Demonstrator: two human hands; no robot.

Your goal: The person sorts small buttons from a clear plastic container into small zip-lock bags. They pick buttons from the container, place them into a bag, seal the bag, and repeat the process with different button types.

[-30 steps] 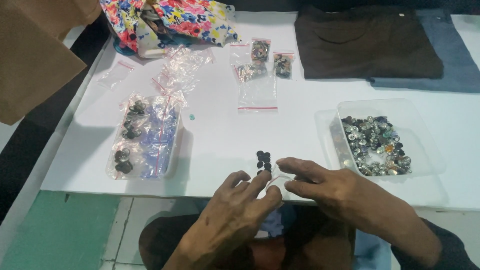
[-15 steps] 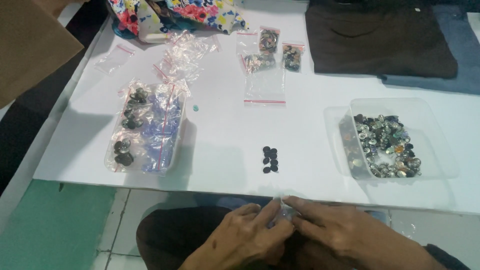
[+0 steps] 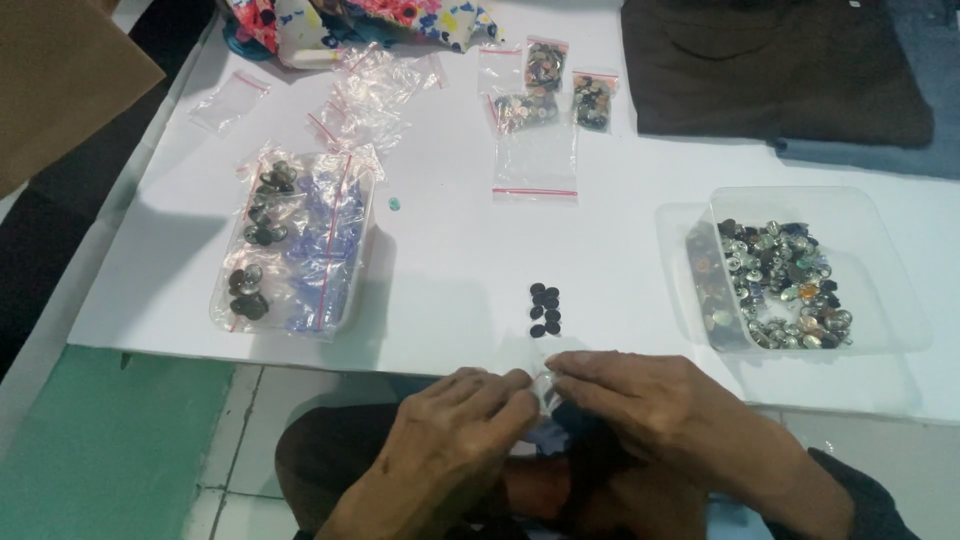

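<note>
My left hand (image 3: 455, 425) and my right hand (image 3: 640, 405) meet just below the near edge of the white table (image 3: 450, 270). Both pinch a small clear plastic bag (image 3: 545, 390) between their fingertips. What the bag contains is hidden by my fingers. A small cluster of dark buttons (image 3: 544, 308) lies on the table just beyond my hands.
A clear tray (image 3: 880, 270) of mixed shiny buttons sits at the right. At the left another clear tray (image 3: 225, 310) holds bagged buttons. Small zip bags (image 3: 535, 150) lie further back, with empty ones at the far left. Dark folded cloth (image 3: 780, 70) and floral fabric (image 3: 400, 15) lie along the far edge.
My hands have drawn back from the table's surface to just below its near edge, still together on the bag. The view has shifted slightly.
</note>
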